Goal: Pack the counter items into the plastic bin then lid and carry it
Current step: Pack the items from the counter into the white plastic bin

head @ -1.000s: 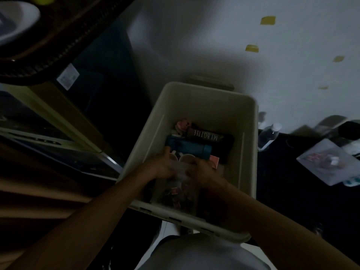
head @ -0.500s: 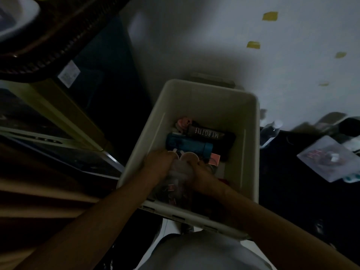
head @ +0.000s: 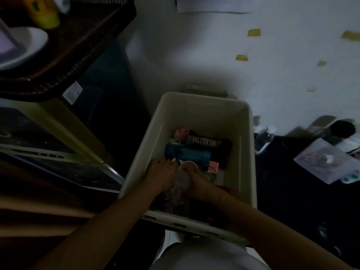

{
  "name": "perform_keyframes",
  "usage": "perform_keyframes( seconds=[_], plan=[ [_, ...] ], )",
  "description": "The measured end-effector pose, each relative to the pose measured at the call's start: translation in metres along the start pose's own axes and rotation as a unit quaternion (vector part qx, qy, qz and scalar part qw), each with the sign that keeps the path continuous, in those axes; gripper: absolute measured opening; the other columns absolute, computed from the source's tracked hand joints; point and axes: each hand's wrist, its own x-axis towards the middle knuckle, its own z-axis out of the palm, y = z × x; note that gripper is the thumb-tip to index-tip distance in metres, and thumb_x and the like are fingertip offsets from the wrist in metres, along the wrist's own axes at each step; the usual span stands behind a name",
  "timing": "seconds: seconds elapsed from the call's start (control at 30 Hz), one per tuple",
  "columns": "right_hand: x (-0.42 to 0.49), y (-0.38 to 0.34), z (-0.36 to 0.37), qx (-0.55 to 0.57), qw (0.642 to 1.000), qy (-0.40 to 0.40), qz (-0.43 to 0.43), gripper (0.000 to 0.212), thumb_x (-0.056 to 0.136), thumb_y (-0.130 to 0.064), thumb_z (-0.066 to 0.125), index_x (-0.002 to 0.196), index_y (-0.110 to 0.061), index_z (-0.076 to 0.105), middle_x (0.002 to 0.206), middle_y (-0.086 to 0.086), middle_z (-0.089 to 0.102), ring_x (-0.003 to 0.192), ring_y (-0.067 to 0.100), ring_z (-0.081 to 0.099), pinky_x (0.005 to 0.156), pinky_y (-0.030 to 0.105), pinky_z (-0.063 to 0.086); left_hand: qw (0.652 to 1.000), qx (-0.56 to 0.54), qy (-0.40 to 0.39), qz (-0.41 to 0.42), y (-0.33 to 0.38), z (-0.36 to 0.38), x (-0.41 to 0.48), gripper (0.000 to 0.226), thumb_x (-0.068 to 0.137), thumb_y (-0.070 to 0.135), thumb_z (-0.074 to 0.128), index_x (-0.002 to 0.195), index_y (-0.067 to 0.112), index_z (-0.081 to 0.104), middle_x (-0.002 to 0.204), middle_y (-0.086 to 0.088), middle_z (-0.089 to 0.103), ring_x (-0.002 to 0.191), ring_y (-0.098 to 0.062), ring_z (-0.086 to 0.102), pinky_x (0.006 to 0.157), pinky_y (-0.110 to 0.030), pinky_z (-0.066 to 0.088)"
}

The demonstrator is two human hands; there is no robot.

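A beige plastic bin (head: 202, 110) stands open below me. On its floor lie a blue bottle (head: 188, 155), a black "MY BOTTLE" bottle (head: 209, 143), a pink toy (head: 181, 132) and a pink card (head: 213, 167). Both my hands reach down inside the bin. My left hand (head: 160, 177) and my right hand (head: 197, 184) together grip a clear plastic bag of small items (head: 180, 189), one on each side, near the bin's front wall. The scene is dim and the bag's contents are hard to make out.
A clear water bottle (head: 265, 139) and a clear lidded box (head: 327, 160) lie on the dark counter at the right. A dark wicker tray (head: 83, 41) with a white bowl (head: 25, 49) sits upper left. A white wall (head: 214, 55) rises behind the bin.
Both hands have pushed the clear bag lower and deeper into the bin. The view has tilted upward, showing more of the tray and wall.
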Motion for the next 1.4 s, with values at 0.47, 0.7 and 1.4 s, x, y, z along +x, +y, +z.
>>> perform_keyframes(
  seconds=[0.47, 0.7, 1.4],
  plan=[
    [-0.026, 0.003, -0.088, 0.028, 0.994, 0.105, 0.005, 0.055, 0.084, -0.035, 0.065, 0.134, -0.017, 0.048, 0.127, 0.001, 0.043, 0.108, 0.020, 0.055, 0.095, 0.036, 0.051, 0.974, -0.151, 0.142, 0.089, 0.033, -0.060, 0.020, 0.027, 0.088, 0.031, 0.054, 0.111, 0.018, 0.054, 0.110, -0.006, 0.060, 0.102, -0.028, 0.057, 0.084, -0.041, 0.042],
    [-0.061, 0.016, -0.152, 0.079, 0.978, 0.192, -0.003, 0.037, 0.090, -0.013, 0.059, 0.126, -0.008, 0.056, 0.114, 0.005, 0.061, 0.102, 0.019, 0.061, 0.088, 0.031, 0.051, 0.965, -0.151, 0.176, 0.125, 0.075, -0.108, 0.038, 0.031, 0.091, 0.030, 0.049, 0.121, 0.022, 0.054, 0.116, -0.001, 0.059, 0.107, -0.023, 0.053, 0.087, -0.038, 0.036],
    [-0.163, 0.206, -0.270, 0.163, 0.905, 0.371, 0.129, 0.033, 0.093, -0.013, 0.056, 0.126, -0.013, 0.059, 0.113, 0.001, 0.062, 0.097, 0.013, 0.058, 0.082, 0.023, 0.044, 0.930, -0.133, 0.221, 0.261, 0.289, -0.171, 0.113, 0.040, 0.097, 0.039, 0.043, 0.131, 0.018, 0.051, 0.131, -0.002, 0.056, 0.121, -0.022, 0.050, 0.106, -0.038, 0.035]
  ],
)
